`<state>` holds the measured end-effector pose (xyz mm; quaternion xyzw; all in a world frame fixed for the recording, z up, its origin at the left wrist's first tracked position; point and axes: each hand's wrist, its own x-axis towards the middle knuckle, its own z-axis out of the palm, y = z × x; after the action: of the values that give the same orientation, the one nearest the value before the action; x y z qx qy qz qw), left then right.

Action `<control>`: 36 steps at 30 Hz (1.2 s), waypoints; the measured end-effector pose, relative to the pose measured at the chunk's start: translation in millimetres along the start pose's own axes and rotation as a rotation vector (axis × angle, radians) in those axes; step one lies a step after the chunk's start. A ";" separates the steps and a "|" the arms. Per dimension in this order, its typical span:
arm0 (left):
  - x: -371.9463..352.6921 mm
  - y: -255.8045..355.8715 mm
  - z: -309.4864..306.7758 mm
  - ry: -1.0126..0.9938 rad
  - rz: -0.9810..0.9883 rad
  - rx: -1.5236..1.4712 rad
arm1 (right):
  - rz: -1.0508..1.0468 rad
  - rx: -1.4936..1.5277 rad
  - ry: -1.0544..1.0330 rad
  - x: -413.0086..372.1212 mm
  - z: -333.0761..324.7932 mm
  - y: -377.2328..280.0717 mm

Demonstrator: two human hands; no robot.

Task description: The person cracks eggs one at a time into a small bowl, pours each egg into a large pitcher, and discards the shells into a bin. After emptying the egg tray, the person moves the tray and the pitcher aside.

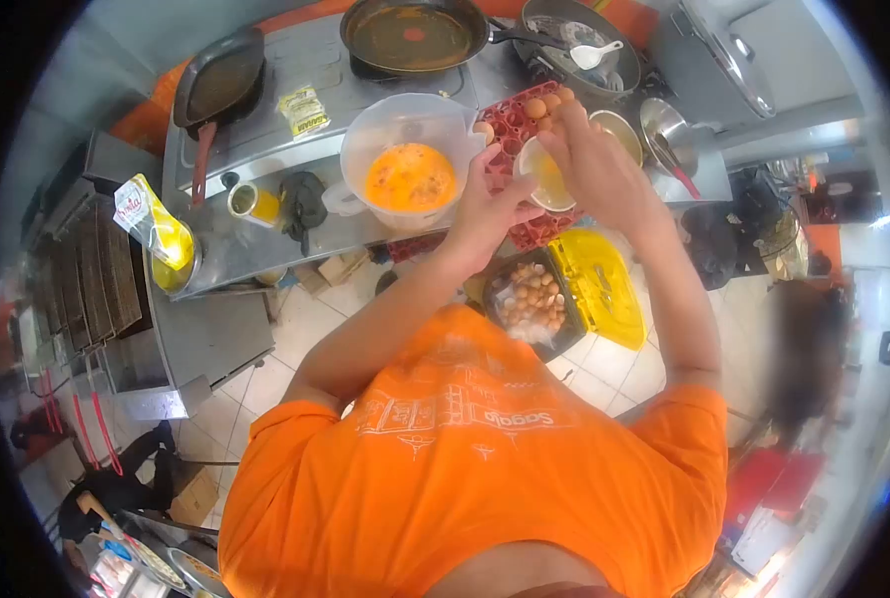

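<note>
A small white bowl [547,184] with yellow egg liquid in it is between my two hands, over the red egg tray [506,122]. My left hand [487,211] is closed at the bowl's left side, fingertips at its rim and thumb raised. From the right, my right hand [609,169] curves round the bowl, thumb at the upper rim; its other fingertips are partly hidden. Brown eggs [535,108] lie in the tray beyond. Left of the bowl, a clear plastic pitcher [402,125] holds orange beaten egg [411,178].
Below the counter, an open bin with a yellow lid [604,289] contains eggshells [533,301]. A frying pan [415,32], a grill pan [220,80] and a yellow packet [304,112] lie at the back. A metal bowl [669,135] stands right; a yellow pouch [156,229], left.
</note>
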<state>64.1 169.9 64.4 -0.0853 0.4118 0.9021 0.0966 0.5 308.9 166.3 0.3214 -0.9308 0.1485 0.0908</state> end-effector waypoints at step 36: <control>-25.7 73.2 -115.5 0.464 0.684 0.946 | 0.488 -0.332 -0.011 6.2 186.2 171.7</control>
<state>79.6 32.5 48.9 -0.0903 0.7805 0.5602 -0.2622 -125.4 371.6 -44.4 0.0698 -0.9926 0.0097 0.0987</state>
